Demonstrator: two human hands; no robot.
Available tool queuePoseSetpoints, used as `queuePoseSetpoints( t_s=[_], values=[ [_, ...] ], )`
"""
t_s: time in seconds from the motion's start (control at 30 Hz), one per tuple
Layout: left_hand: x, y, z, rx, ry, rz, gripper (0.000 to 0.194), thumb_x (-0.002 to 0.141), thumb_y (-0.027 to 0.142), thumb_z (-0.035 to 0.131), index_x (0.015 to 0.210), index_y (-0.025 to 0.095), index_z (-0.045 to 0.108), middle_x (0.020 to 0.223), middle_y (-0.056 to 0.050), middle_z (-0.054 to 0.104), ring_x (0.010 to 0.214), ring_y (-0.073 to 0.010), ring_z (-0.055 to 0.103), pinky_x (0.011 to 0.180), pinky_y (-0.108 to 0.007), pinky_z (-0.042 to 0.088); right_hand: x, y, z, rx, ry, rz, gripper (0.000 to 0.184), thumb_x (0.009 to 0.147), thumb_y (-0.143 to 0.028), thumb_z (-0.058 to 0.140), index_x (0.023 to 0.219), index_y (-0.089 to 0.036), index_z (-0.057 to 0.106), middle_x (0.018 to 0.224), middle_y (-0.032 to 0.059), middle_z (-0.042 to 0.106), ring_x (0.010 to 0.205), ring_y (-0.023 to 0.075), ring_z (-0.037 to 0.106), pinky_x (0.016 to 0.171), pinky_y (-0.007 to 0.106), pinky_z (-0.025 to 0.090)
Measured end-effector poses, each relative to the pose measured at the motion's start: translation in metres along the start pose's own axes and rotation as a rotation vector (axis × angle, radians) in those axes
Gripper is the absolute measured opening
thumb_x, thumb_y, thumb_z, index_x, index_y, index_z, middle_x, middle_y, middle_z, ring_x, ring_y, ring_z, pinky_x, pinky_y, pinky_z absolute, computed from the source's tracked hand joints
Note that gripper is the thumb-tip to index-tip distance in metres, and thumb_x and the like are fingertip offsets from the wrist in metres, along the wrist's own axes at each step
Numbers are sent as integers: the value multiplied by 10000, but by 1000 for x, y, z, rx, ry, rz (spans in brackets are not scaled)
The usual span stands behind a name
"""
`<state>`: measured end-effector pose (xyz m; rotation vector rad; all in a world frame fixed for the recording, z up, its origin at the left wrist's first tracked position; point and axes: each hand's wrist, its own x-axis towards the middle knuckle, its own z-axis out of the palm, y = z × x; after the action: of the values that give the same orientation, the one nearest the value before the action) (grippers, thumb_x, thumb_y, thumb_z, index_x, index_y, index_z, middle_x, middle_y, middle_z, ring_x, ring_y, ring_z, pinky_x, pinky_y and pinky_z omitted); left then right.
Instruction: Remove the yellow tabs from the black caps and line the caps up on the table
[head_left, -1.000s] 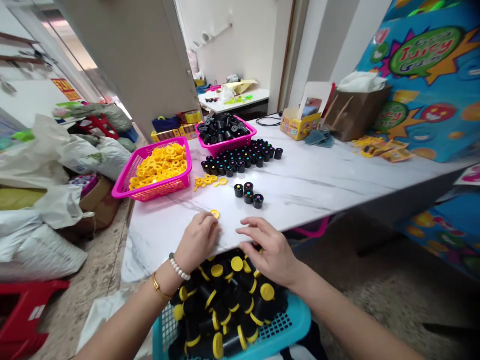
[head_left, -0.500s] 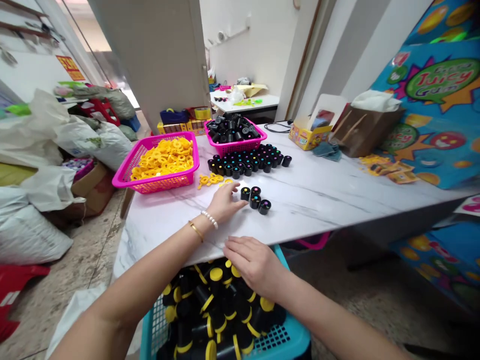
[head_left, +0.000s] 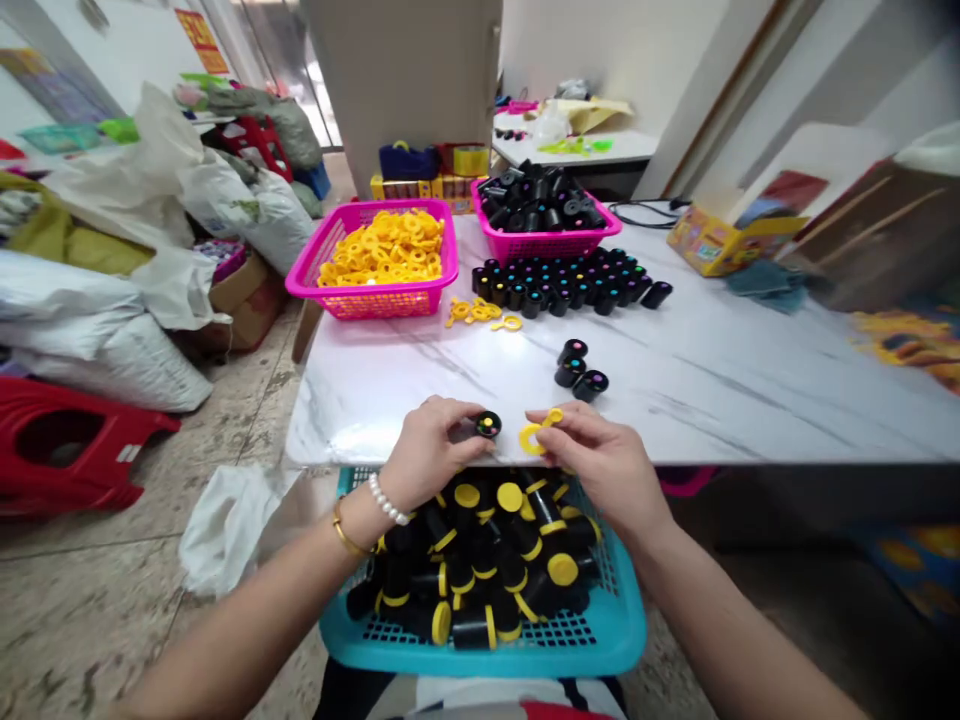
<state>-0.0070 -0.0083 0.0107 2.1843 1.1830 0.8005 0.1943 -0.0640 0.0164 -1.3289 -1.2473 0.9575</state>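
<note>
Near the table's front edge, my left hand (head_left: pixel 439 450) grips a black cylinder (head_left: pixel 488 425) with a yellow dot in its end. My right hand (head_left: pixel 604 455) pinches a yellow plastic ring with a tab (head_left: pixel 532 438), a small gap away from that cylinder. Just beyond my hands stand three loose black cylinders (head_left: pixel 571 371) with coloured dots. Below the table edge, a teal basket (head_left: pixel 480 657) holds many black cylinders with yellow caps (head_left: pixel 472 625). A few loose yellow rings (head_left: pixel 476 312) lie farther back on the white marbled table (head_left: pixel 420 365).
Pink baskets hold yellow rings (head_left: pixel 390 245) on the left and black cylinders (head_left: pixel 544 200) at the back. Many black cylinders (head_left: pixel 570 285) stand grouped before the latter. A yellow box (head_left: pixel 705 243) and blue cloth (head_left: pixel 765 287) lie right. White sacks (head_left: pixel 112 320) and a red stool (head_left: pixel 82 450) are left.
My left hand has taken one cylinder from the small group and brought it to the table edge. My right hand has risen from the teal basket and now holds a yellow ring. The view has shifted.
</note>
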Motion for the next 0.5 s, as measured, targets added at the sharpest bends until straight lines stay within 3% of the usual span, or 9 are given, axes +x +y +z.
queuePoseSetpoints(
  t_s=[0.17, 0.37, 0.5],
  values=[
    [2, -4, 8, 12, 18, 98, 228, 779, 297, 677, 996, 228, 682, 870, -15, 686, 840, -176, 589, 837, -320, 432, 31, -8, 28, -22, -165, 65, 259, 710, -374, 732, 900, -203, 770, 884, 28, 561, 551, 70, 517, 489, 229, 473],
    [0, -9, 9, 53, 15, 119, 302, 788, 357, 665, 1058, 224, 672, 907, -34, 663, 890, -199, 553, 846, -328, 427, 37, -7, 34, -116, -147, 74, 222, 742, -362, 709, 854, -180, 769, 718, 7, 572, 541, 77, 481, 464, 212, 389],
    [-2, -6, 10, 94, 24, 105, 283, 797, 402, 649, 1017, 227, 682, 812, -28, 641, 807, -191, 546, 797, -317, 426, 35, -4, 36, -97, -139, 102, 255, 747, -368, 704, 891, -163, 754, 653, -3, 579, 497, 80, 463, 454, 221, 377]
  ],
)
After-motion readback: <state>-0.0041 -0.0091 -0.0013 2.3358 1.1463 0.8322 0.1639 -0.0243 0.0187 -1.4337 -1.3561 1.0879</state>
